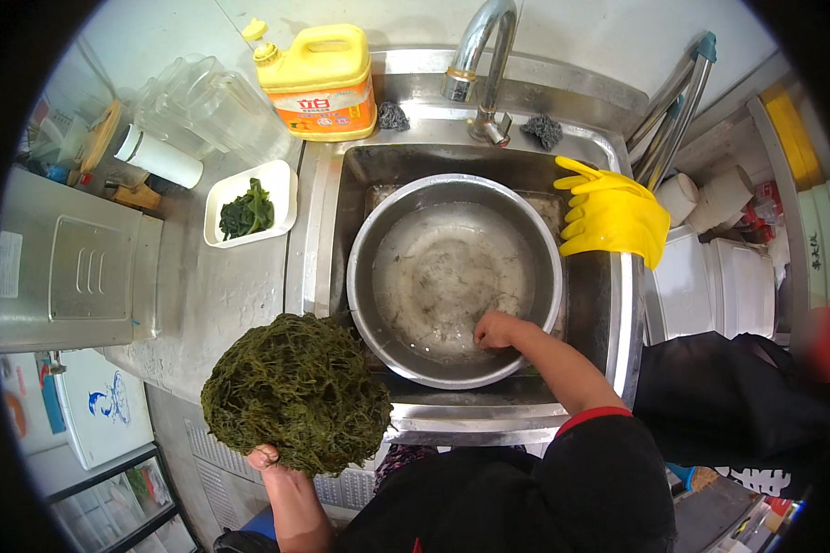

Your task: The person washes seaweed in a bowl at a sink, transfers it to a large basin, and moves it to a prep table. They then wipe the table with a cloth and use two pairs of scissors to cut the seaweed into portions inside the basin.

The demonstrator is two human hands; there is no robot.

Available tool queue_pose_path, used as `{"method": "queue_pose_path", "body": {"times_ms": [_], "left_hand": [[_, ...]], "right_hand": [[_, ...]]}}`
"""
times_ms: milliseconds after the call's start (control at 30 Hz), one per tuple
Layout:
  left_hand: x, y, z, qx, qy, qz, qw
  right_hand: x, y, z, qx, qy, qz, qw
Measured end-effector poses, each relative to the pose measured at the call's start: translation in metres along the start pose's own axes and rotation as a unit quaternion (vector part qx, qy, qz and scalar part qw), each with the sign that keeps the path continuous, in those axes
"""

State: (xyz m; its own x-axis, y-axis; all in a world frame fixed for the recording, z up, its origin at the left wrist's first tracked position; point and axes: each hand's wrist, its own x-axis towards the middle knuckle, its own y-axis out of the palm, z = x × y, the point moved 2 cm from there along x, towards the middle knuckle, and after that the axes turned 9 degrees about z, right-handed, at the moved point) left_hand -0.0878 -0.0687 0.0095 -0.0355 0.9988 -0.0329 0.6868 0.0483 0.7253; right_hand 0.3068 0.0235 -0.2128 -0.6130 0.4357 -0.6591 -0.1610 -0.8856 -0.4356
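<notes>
A large tangled clump of dark green seaweed (294,394) rests on my left hand (264,457), which grips it from below; most of the fingers are hidden under the strands. The clump is left of the sink, over the counter's front edge. My right hand (496,330) reaches into a round stainless steel basin (363,318), its fingers curled down at the water near the right front side. Whether anything is between those fingertips cannot be made out. Cloudy water (456,269) with small dark bits fills the bottom of the basin, which stands in the steel sink (591,325).
A white tray (289,190) holding green seaweed pieces sits left of the sink. Behind are a yellow detergent jug (318,83), clear pitchers (214,104), steel scourers (393,116) and a chrome faucet (487,76). Yellow rubber gloves (612,211) drape over the sink's right rim.
</notes>
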Motion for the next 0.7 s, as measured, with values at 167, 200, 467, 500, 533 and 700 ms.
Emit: {"method": "queue_pose_path", "body": {"times_ms": [167,200,467,500,533,700], "left_hand": [[0.005,0.015,0.001,-0.004,-0.006,0.010,1.000],[0.006,0.018,0.002,-0.004,-0.009,0.012,1.000],[0.008,0.036,0.000,-0.001,-0.023,0.011,1.000],[0.010,0.039,0.000,0.002,-0.023,0.010,1.000],[0.011,0.041,0.001,0.001,-0.026,0.011,1.000],[0.006,0.026,-0.003,0.008,-0.021,0.007,1.000]], "right_hand": [[-0.002,0.004,0.015,0.375,0.055,0.112,0.919],[-0.002,0.002,0.017,0.431,0.045,0.113,0.894],[0.051,-0.038,0.080,0.243,-0.063,-0.154,0.955],[0.061,-0.040,0.088,0.182,-0.082,-0.197,0.960],[0.074,-0.039,0.093,0.138,-0.074,-0.214,0.964],[0.123,-0.018,0.103,-0.018,-0.095,-0.251,0.963]]}}
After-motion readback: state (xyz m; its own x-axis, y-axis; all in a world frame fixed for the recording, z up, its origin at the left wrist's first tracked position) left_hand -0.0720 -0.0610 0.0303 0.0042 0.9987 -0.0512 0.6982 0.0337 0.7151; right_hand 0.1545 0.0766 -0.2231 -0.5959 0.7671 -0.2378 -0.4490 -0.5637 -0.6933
